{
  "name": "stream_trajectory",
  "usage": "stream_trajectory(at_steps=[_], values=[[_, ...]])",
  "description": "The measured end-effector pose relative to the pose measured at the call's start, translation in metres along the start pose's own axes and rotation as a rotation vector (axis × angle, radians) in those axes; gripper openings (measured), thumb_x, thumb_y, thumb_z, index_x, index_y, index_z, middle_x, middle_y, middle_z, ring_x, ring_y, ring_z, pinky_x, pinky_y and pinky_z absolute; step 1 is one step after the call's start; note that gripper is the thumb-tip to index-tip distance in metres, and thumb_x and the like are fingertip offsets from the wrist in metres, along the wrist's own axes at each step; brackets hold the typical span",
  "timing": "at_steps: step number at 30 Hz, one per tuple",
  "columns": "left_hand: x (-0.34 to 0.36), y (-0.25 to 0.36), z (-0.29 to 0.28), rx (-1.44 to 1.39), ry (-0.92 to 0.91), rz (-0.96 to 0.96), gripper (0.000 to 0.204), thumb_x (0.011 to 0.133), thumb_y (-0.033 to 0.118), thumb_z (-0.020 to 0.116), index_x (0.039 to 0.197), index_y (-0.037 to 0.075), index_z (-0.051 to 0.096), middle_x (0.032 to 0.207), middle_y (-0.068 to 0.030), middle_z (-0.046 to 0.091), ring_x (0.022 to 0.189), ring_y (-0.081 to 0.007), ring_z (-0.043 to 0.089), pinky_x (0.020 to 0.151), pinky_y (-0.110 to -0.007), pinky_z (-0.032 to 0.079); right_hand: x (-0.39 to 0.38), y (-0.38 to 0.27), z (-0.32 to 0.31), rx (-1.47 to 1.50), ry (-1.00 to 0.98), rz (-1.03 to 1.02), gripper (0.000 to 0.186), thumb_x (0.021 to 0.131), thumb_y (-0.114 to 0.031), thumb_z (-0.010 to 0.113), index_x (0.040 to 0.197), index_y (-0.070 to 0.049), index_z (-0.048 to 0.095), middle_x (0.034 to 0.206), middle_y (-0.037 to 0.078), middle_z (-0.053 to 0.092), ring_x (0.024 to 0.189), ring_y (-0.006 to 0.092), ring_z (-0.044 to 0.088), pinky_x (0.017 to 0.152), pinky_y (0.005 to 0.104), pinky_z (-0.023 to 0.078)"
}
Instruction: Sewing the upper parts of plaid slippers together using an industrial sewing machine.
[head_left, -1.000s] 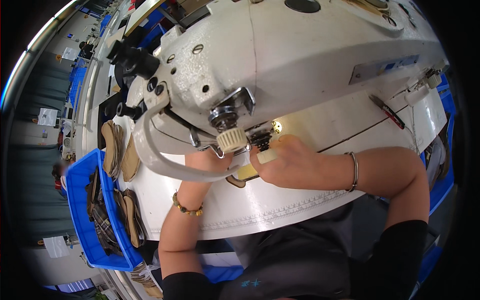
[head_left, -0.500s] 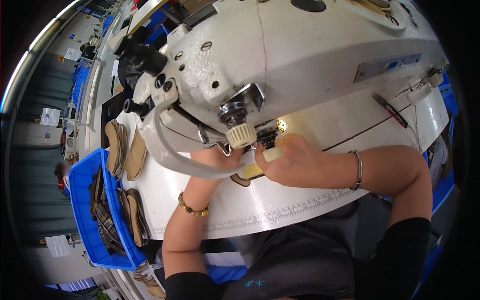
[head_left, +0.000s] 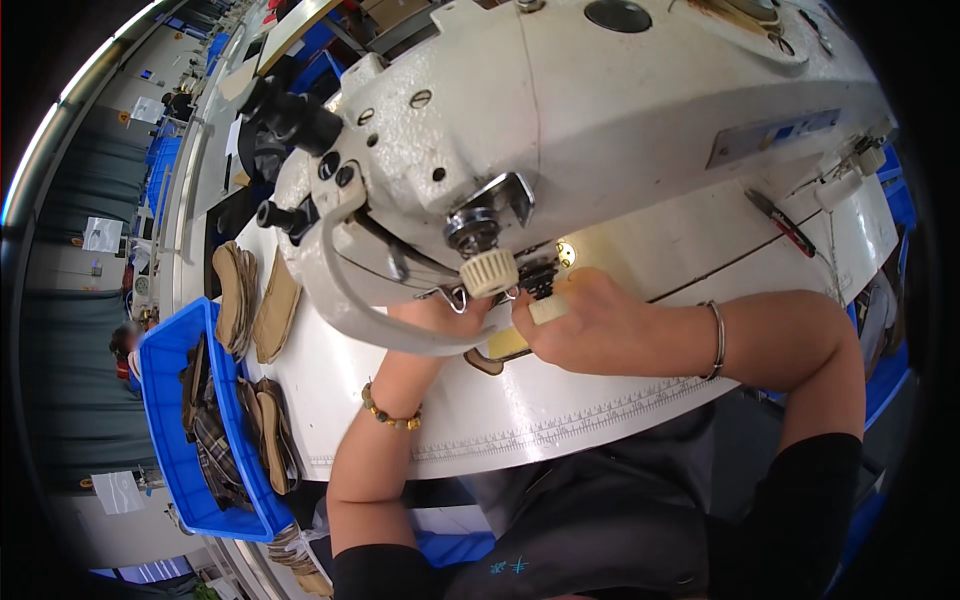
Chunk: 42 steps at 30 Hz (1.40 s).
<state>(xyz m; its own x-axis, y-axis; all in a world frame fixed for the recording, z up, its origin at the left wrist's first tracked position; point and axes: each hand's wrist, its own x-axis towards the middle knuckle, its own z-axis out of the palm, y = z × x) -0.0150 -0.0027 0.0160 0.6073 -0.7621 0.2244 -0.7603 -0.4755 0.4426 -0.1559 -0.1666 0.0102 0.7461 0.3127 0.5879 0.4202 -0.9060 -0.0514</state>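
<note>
Both of my hands are at the needle end of a white sewing machine [head_left: 620, 110]. My left hand [head_left: 435, 318] lies under the machine's curved white arm, its fingers mostly hidden by the machine head and thread guides. Beside the needle area my right hand [head_left: 590, 322] is closed, with fingers curled and thumb bent; what it pinches, if anything, is hidden. A small tan piece with a dark edge [head_left: 485, 362] shows on the bed just below the hands, next to a yellowish plate [head_left: 507, 343]. A ribbed cream knob [head_left: 489, 272] hangs just above my fingers.
Left of the machine stands a blue bin [head_left: 155, 400] with dark and plaid cloth pieces. Stacks of tan pieces [head_left: 236, 295] lie by its far edge, and more tan pieces [head_left: 268, 430] by its right side. Red-and-black snips [head_left: 782, 222] rest on the right of the white table [head_left: 560, 400].
The machine appears shifted very slightly to the right in view. Both hands keep nearly the same place and pose at the needle area.
</note>
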Motion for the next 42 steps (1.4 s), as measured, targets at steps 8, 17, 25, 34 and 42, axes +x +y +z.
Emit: stream_trajectory(at_steps=[8, 17, 25, 34, 42], values=[[0.004, 0.022, -0.008, -0.106, -0.016, -0.121, 0.026, 0.074, 0.015, 0.076, 0.094, -0.002, 0.069, 0.091, -0.0159, 0.072, 0.082, -0.0267, 0.069, 0.076, -0.037, 0.053, -0.003, 0.0, 0.002, 0.0, -0.006, -0.007, 0.011, 0.07, -0.008, 0.069, 0.062, -0.002, 0.063, 0.056, 0.009, 0.054, 0.046, 0.0189, 0.056, 0.04, 0.0327, 0.043], [0.001, 0.007, -0.002, 0.01, -0.012, -0.052, 0.027, 0.072, 0.014, 0.076, 0.094, -0.002, 0.07, 0.087, -0.0146, 0.073, 0.076, -0.0256, 0.069, 0.073, -0.035, 0.053, -0.008, -0.017, 0.008, 0.024, -0.075, -0.056, 0.013, 0.07, -0.012, 0.064, 0.075, -0.001, 0.061, 0.077, 0.012, 0.055, 0.046, 0.013, 0.053, 0.038, 0.0291, 0.039], [0.003, 0.016, -0.006, -0.21, -0.066, -0.165, 0.031, 0.074, 0.016, 0.074, 0.099, -0.001, 0.07, 0.09, -0.013, 0.074, 0.081, -0.0222, 0.069, 0.076, -0.032, 0.053, -0.007, -0.019, 0.005, 0.027, 0.021, -0.058, 0.015, 0.069, -0.01, 0.065, 0.065, -0.004, 0.052, 0.056, 0.006, 0.045, 0.046, 0.0155, 0.055, 0.038, 0.0297, 0.041], [0.003, 0.008, -0.002, -0.205, -0.06, -0.136, 0.031, 0.073, 0.013, 0.073, 0.101, 0.0, 0.069, 0.093, -0.0127, 0.074, 0.082, -0.0226, 0.069, 0.077, -0.033, 0.053, -0.007, -0.016, 0.008, 0.083, -0.015, -0.034, 0.012, 0.069, -0.01, 0.065, 0.069, -0.004, 0.054, 0.058, 0.004, 0.051, 0.048, 0.0149, 0.058, 0.04, 0.0298, 0.044], [0.004, 0.019, -0.003, -0.245, -0.033, -0.129, 0.031, 0.071, 0.009, 0.07, 0.099, -0.004, 0.065, 0.087, -0.0102, 0.07, 0.077, -0.0196, 0.063, 0.074, -0.033, 0.052, -0.005, -0.015, 0.004, 0.203, -0.04, 0.018, 0.01, 0.071, -0.007, 0.064, 0.073, -0.002, 0.056, 0.06, 0.008, 0.058, 0.049, 0.0192, 0.062, 0.042, 0.032, 0.049]])
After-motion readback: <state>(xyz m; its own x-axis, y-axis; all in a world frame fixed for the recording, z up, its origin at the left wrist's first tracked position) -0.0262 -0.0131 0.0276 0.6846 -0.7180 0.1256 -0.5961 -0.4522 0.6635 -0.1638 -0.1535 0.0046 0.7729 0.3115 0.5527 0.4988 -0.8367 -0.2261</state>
